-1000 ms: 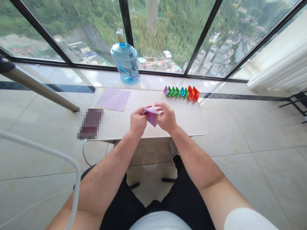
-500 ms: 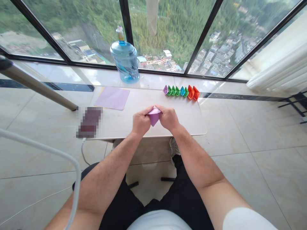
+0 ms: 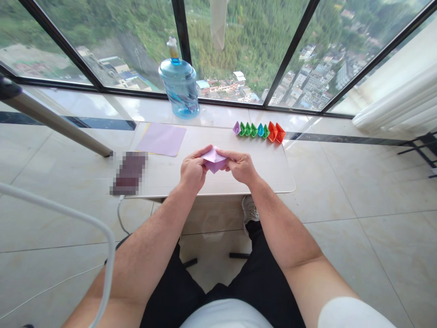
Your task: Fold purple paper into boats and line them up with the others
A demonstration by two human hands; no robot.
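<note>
My left hand (image 3: 193,169) and my right hand (image 3: 241,166) hold a folded purple paper (image 3: 214,159) between them, a little above the small white table (image 3: 170,175). Both hands pinch the paper's top edges with thumbs and fingers closed on it. A flat sheet of purple paper (image 3: 161,139) lies at the table's far left. A row of several folded paper boats (image 3: 259,130), purple, green, blue and orange, stands along the table's far right edge.
A blue water jug (image 3: 179,89) stands on the window sill behind the table. A blurred dark object (image 3: 129,173) lies on the table's left end. A metal pole (image 3: 51,120) slants at the left, a white tube (image 3: 68,214) curves below it.
The folded paper has been turned and pulled wider between my hands, from a downward point to a flatter shape. Both hands have shifted slightly up and away from me.
</note>
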